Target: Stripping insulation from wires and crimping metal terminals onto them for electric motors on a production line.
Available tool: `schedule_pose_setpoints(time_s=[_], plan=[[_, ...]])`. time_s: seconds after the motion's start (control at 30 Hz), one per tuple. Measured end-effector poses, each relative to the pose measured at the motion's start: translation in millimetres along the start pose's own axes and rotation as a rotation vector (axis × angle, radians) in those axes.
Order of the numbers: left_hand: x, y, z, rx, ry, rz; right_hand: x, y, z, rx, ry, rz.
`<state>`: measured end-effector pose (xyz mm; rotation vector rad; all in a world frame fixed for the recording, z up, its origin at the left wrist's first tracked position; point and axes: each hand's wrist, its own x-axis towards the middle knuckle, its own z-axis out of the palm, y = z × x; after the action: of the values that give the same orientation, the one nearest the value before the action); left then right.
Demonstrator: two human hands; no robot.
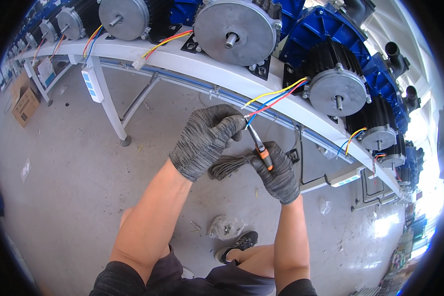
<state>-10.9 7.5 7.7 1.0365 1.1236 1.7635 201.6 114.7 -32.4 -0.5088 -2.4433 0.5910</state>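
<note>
The left hand [204, 140], in a grey knitted glove, was closed, its thumb and forefinger seemingly pinching the tip of a thin red wire [276, 104] at the centre of the frame, presumably to steady the loose end. The right hand [277, 172], gloved alike, was wrapped round slim metal pliers with orange-and-black handles [264, 157], angled up so the nose met the wires by the left fingertips; whether its jaws gripped anything, I could not tell. A thin blue wire [269, 105] ended near that nose, while a thin yellow wire [267, 94] arched above, apparently free. All three ran from a black finned motor with a round grey metal face [325, 93], right of centre, on a long white metal worktop [207, 64], probably lined up with its neighbours for easy reach. A coiled dark grey cable [225, 167] showed behind the hands; a crumpled clear plastic bag [227, 227] lay on the grey floor [84, 187], lower centre.
</note>
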Motion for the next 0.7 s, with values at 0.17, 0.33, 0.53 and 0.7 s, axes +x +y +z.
schedule_pose_setpoints(time_s=[0.17, 0.33, 0.53, 0.7], plan=[[0.8, -1.0, -0.3, 0.011, 0.003, 0.008, -0.8, -4.1, 2.4, 0.045, -0.003, 0.018], [1.3, -2.6, 0.3, 0.004, -0.011, 0.020, -2.9, -5.1, 1.6, 0.048, -0.003, 0.054], [-1.2, -0.8, 0.4, 0.032, 0.000, 0.064, -3.4, -9.1, 2.8, 0.019, 0.010, 0.079], [0.8, -7.0, 1.4, 0.202, 0.065, 0.178, -1.6, -13.0, 3.7, 0.050, 0.018, 0.078]])
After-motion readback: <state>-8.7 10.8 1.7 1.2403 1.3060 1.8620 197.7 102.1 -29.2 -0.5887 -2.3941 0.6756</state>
